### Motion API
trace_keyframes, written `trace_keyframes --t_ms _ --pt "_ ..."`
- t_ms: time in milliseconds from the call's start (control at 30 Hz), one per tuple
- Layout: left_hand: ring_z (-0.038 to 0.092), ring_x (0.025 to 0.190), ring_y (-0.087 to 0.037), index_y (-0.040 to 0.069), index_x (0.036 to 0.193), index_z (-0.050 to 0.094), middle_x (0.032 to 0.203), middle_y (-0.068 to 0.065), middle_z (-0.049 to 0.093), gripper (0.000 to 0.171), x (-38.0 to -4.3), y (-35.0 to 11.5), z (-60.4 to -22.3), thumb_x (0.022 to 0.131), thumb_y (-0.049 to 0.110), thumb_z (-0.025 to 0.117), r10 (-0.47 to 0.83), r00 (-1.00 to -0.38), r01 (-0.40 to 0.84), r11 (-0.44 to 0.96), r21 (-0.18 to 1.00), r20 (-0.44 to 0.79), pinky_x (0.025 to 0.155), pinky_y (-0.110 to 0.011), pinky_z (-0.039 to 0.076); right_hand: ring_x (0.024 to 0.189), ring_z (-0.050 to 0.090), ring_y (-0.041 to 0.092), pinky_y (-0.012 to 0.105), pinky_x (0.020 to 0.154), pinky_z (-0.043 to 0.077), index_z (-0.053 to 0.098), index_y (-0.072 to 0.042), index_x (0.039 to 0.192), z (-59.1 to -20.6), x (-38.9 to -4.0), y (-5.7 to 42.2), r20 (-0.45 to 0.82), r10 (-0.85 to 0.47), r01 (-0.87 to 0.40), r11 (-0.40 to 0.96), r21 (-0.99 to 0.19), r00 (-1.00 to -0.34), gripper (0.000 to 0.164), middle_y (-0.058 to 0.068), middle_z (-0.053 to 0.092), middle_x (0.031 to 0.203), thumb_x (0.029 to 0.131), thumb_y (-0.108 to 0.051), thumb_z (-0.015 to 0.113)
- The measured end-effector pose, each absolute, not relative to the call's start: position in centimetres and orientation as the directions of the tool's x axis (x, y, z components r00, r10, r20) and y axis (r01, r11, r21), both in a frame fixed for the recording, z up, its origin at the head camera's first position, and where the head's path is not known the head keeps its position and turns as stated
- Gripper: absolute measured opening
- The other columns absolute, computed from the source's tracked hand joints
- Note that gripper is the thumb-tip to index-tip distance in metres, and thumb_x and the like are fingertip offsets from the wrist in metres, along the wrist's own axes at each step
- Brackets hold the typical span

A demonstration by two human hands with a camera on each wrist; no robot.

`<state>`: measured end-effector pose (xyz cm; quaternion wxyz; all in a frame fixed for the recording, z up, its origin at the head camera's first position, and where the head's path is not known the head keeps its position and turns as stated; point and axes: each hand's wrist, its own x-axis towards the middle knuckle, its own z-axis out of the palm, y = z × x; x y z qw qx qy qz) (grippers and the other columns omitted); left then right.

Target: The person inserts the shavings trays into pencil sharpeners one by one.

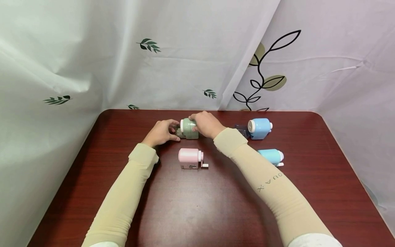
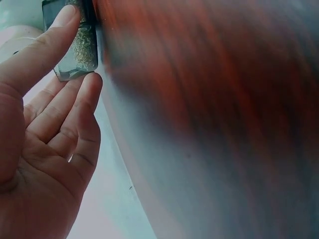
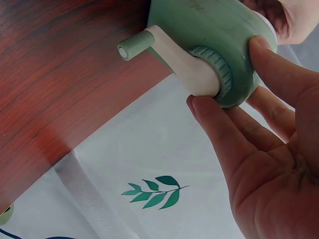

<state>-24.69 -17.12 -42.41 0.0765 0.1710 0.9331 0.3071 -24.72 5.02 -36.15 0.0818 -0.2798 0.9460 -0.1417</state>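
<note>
right hand (image 1: 207, 124): curled round green sharpener (image 1: 190, 131), crank (image 3: 185, 67) toward palm | left hand (image 1: 159, 133): pinching clear drawer (image 2: 85, 49)

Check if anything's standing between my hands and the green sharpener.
Nothing visible: your right hand grips the green sharpener directly, while your left hand holds the shavings drawer at its white end. The pink sharpener sits nearer you, clear of both.

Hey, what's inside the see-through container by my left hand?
Pale, crumbly bits, possibly pencil shavings, show inside the see-through container. Your left hand covers part of it with the thumb, so whatever lies behind there can't be seen.
</note>
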Motion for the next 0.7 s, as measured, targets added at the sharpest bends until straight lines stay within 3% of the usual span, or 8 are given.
trace_keyframes --t_ms 700 --pt "0.067 0.098 -0.026 -0.001 0.132 0.060 0.110 -0.014 0.070 0.068 -25.10 -16.15 -42.60 0.075 0.019 0.091 0.368 -0.929 0.270 0.761 0.590 -0.049 0.087 -0.041 0.053 0.117 0.063 0.026 0.036 0.099 0.049 0.060 -0.005 0.138 -36.24 -24.78 5.08 -0.077 -0.558 -0.510 0.799 -0.318 -0.826 0.047 0.012 0.064 0.133 0.094 -0.019 0.072"
